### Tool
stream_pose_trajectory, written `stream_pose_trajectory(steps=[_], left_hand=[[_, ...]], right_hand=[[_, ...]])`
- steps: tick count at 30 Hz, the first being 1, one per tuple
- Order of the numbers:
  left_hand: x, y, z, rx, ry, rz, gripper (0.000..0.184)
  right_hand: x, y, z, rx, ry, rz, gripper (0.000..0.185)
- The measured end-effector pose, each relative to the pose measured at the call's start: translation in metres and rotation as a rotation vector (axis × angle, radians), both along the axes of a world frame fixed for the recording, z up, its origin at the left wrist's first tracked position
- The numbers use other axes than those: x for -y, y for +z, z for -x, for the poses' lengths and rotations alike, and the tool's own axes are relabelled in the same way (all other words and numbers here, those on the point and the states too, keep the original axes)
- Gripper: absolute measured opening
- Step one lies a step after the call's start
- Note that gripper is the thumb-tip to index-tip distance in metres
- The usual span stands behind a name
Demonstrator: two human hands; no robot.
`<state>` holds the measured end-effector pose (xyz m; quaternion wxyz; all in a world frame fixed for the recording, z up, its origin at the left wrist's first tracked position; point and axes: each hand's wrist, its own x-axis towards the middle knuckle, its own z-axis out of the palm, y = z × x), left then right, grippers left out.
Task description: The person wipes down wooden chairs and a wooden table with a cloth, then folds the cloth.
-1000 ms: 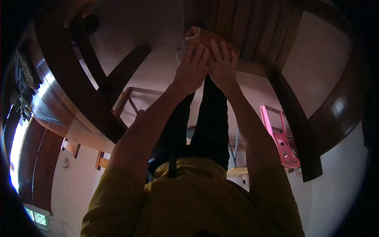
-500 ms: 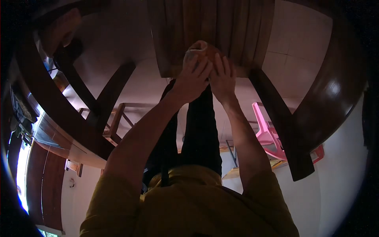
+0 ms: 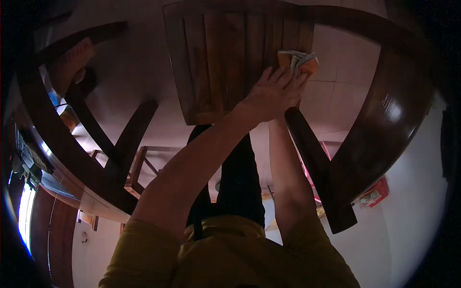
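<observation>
An orange cloth (image 3: 309, 65) with pale grey edges lies folded near the right edge of a slatted wooden panel (image 3: 225, 62). My left hand (image 3: 271, 93) has its fingers spread, reaching over toward the cloth and overlapping my right hand. My right hand (image 3: 296, 91) is pressed against the lower part of the cloth, its fingers on it; the left hand hides part of it. Both hands are close together beside the panel's lower right corner, above a dark wooden leg (image 3: 314, 153).
Curved dark wooden beams (image 3: 370, 120) rise on the right, with another beam (image 3: 62, 125) on the left. A small wooden stool (image 3: 137, 173) stands at the left. A red object (image 3: 377, 192) and pink plastic parts (image 3: 306, 170) show low at the right.
Both hands have moved right across the panel with the cloth, and the left hand now overlaps the right. The view has shifted, so more of the panel shows.
</observation>
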<state>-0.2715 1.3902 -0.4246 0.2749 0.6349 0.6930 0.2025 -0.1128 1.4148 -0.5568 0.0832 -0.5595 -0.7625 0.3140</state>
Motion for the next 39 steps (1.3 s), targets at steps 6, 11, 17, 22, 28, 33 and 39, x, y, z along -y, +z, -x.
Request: stream_pose_trajectory(steps=[6,11,17,22,28,33,39], left_hand=[[0.027,-0.018,0.057,0.040,0.215,0.118,0.052],[0.037,-0.019,0.102,0.088,0.434,0.059,0.055],[0.059,-0.026,0.133,0.081,0.691,-0.059,0.055],[0.091,-0.032,0.137,0.007,0.830,-0.138,0.055],[0.109,-0.023,0.136,-0.002,0.898,-0.009,0.054],[0.122,-0.032,0.136,-0.041,0.860,0.050,0.053],[0.152,-0.027,0.096,-0.128,0.862,0.154,0.054]], right_hand=[[-0.025,0.054,0.135,0.444,-0.055,-0.282,0.067],[-0.047,0.035,0.205,0.205,0.250,-0.390,0.070],[-0.043,0.034,0.255,-0.035,0.433,-0.382,0.065],[-0.018,0.046,0.257,0.059,0.582,-0.387,0.065],[-0.007,0.063,0.250,0.176,0.718,-0.381,0.065],[-0.020,0.063,0.249,0.256,0.812,-0.346,0.066],[0.000,0.090,0.245,0.200,0.947,-0.270,0.067]])
